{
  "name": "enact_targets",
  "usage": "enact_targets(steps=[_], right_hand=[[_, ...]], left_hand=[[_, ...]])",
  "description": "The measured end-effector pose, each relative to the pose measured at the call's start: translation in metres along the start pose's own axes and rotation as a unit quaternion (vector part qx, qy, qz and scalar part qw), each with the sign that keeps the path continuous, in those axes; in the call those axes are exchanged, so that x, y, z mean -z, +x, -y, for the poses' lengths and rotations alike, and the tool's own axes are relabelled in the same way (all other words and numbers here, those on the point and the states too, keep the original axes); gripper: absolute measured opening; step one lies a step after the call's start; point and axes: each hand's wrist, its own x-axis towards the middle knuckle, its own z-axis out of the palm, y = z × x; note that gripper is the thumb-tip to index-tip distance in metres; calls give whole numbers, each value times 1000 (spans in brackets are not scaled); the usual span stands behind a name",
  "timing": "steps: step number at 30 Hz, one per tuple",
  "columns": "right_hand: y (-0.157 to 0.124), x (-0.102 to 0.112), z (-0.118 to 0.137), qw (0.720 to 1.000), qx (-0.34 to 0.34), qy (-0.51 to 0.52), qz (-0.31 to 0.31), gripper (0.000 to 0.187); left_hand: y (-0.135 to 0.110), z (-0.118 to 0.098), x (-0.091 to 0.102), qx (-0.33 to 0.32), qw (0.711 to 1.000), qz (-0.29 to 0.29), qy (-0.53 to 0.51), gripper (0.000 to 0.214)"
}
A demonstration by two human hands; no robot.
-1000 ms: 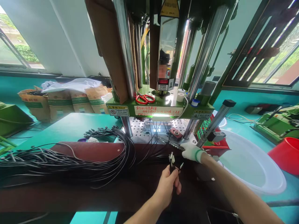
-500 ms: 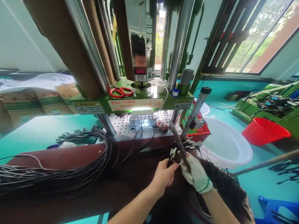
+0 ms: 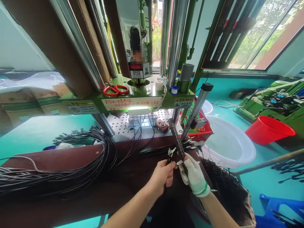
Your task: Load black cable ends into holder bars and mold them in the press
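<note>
Bare-skinned, my left hand [image 3: 159,178] pinches a small bunch of cable ends with metal connectors [image 3: 170,153] pointing up between its fingers. My right hand [image 3: 194,177], in a white glove with a green cuff, is wrapped round a long dark metal bar [image 3: 177,136]. The bar tilts up and away toward the machine. A small pale piece [image 3: 180,162] shows where the fingertips of both hands meet near the bar's lower end; its kind is too small to tell. More black cables with metal ends [image 3: 193,144] lie just behind the right hand.
A green press [image 3: 92,98] with steel columns stands ahead, with red-handled scissors [image 3: 116,90] on its ledge. Coiled black cables [image 3: 104,158] lie on the left of the brown table [image 3: 68,155]. To the right are a white tub [image 3: 247,148], a red bucket [image 3: 268,129] and a blue stool [image 3: 273,205].
The camera view has shifted slightly, so the press and table sit further left. Both hands stay close together with the same connectors and bar in their grip.
</note>
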Motion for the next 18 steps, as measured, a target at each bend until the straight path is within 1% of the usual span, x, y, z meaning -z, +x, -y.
enact_targets(steps=[3,5,8,11,13,16,18], right_hand=[[0,1,-1,1000,-6,-3,3,31],[-1,0,-1,1000,-7,-10,-6,32],[-1,-3,1,999,2,-27,-28,42],[-2,-7,4,998,6,-45,-35,51],[-2,-8,5,998,-1,-49,-39,52],[-2,-7,4,998,-20,-38,-42,48],[-1,-4,2,998,-22,-29,-42,44]], left_hand=[[2,2,0,-2,1000,-9,6,43],[2,1,0,-4,1000,-11,3,42],[2,1,0,-5,1000,-13,-3,40],[0,1,-2,-22,999,-36,6,37],[-1,2,-3,-48,997,-48,28,34],[0,-2,-2,-116,989,-70,64,30],[2,-6,1,-153,981,-105,61,30]])
